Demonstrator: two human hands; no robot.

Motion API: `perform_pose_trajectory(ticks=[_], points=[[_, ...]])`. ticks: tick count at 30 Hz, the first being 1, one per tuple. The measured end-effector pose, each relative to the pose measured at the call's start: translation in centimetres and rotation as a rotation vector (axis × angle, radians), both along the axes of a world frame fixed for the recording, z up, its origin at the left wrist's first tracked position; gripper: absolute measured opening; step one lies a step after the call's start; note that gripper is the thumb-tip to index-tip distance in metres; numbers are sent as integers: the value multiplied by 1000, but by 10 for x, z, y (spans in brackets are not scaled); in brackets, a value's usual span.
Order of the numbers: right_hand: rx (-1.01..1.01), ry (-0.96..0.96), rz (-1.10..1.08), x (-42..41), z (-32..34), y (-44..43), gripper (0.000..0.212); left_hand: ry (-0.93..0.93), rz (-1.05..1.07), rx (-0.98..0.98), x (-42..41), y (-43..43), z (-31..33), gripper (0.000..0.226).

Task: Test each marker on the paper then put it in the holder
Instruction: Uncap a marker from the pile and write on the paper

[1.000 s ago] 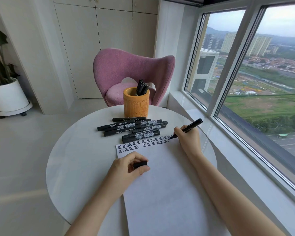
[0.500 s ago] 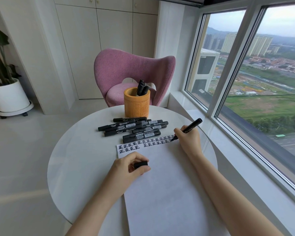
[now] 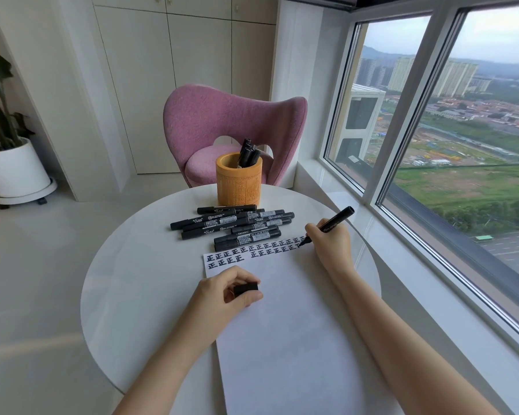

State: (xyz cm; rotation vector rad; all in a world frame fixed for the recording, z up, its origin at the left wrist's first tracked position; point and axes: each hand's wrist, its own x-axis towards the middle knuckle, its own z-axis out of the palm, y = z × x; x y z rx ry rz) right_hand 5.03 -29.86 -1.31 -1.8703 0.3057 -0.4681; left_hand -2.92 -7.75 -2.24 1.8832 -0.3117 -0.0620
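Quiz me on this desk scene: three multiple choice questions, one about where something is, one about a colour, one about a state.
1. Where is the holder?
A) on the floor
B) on the table, behind the loose markers
C) on the windowsill

2. What colour is the chair?
A) pink
B) blue
C) black

3. The marker in the right hand is:
A) capped
B) snapped in two
C) uncapped, tip on the paper

Answers: B, it stands just past the loose markers; A, its upholstery is pink; C, the left hand holds the cap.
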Motion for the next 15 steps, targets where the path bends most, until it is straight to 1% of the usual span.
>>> perform_pose_trajectory(ticks=[8,11,15], points=[[17,9,-7,0,0,-1,11,-8,3,4,1,0,0,15],[6,5,13,0,0,-1,13,-10,3,6,1,0,0,14],[-10,15,24,0,-1,-1,22,-15,4,7,1,0,-1,14]])
